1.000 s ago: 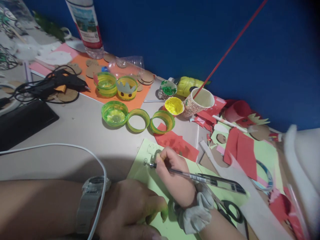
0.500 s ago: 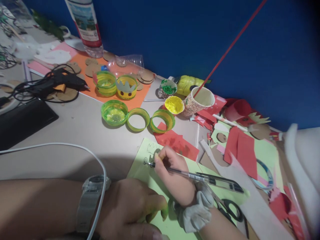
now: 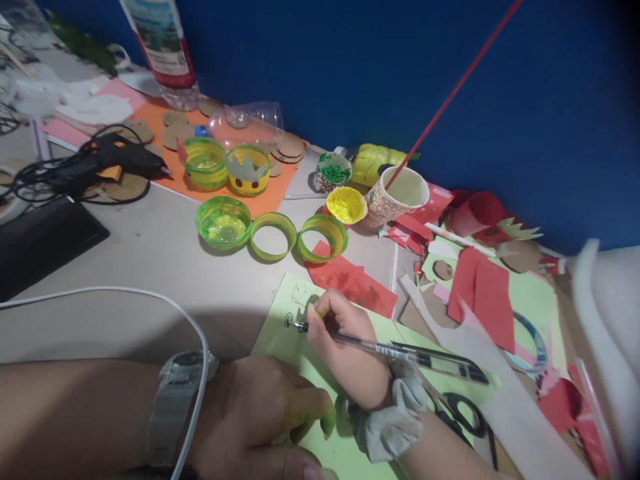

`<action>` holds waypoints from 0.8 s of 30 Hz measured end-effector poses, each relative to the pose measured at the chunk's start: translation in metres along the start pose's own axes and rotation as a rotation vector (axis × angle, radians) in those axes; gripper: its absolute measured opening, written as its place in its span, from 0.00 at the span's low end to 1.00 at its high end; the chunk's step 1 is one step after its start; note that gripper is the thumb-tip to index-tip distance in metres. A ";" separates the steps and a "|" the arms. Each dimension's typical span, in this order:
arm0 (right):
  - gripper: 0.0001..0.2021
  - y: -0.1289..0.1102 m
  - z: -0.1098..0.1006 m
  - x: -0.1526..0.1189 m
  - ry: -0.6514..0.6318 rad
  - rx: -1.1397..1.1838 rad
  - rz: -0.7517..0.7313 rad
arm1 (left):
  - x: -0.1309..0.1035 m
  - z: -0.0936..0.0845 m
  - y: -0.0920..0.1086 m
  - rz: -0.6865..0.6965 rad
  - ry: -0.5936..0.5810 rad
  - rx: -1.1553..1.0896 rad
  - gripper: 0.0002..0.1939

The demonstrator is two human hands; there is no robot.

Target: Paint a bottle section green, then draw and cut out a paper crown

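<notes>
Pale green paper (image 3: 295, 347) flat on worktop (image 3: 165, 267), near edge. Right hand (image 3: 345, 347) closed round pen (image 3: 390, 348), tip at small doodle, barrel running right toward scissors (image 3: 457, 413). Left hand (image 3: 260, 420) pressed loosely curled on paper's near corner, gripping nothing. Doodle too small to read; left fingertips partly hidden, cut off below.

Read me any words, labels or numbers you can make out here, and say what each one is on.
No text here can be read.
Bottle label: print and a picture, too blurred to read.
Pen barrel: a small printed band, too small to read.
Green paper: only small pen doodles near the pen tip, no letters I can make out.
Watch on the left wrist: face not legible.
</notes>
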State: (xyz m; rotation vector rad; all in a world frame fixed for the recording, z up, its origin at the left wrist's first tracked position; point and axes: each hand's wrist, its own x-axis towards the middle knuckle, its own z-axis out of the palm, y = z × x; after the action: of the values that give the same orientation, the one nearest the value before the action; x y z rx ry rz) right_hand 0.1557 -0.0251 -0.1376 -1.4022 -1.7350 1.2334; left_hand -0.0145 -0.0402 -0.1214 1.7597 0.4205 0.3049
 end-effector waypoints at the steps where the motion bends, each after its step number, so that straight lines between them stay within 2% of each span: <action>1: 0.14 0.000 0.000 0.000 0.000 0.009 0.002 | 0.000 0.000 0.000 0.001 0.012 0.001 0.17; 9: 0.14 0.000 0.000 0.001 -0.010 0.023 0.010 | 0.002 0.003 0.000 -0.012 0.048 0.042 0.20; 18: 0.13 0.000 -0.001 0.001 -0.007 0.020 0.015 | -0.001 0.001 0.002 -0.034 0.000 0.018 0.19; 24: 0.13 0.004 -0.001 0.000 -0.015 0.012 0.025 | 0.000 0.002 -0.001 -0.016 0.023 0.045 0.18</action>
State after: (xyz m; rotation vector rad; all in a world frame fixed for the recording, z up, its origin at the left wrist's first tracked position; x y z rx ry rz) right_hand 0.1581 -0.0246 -0.1406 -1.4150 -1.7221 1.2684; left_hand -0.0138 -0.0423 -0.1227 1.7975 0.4611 0.3066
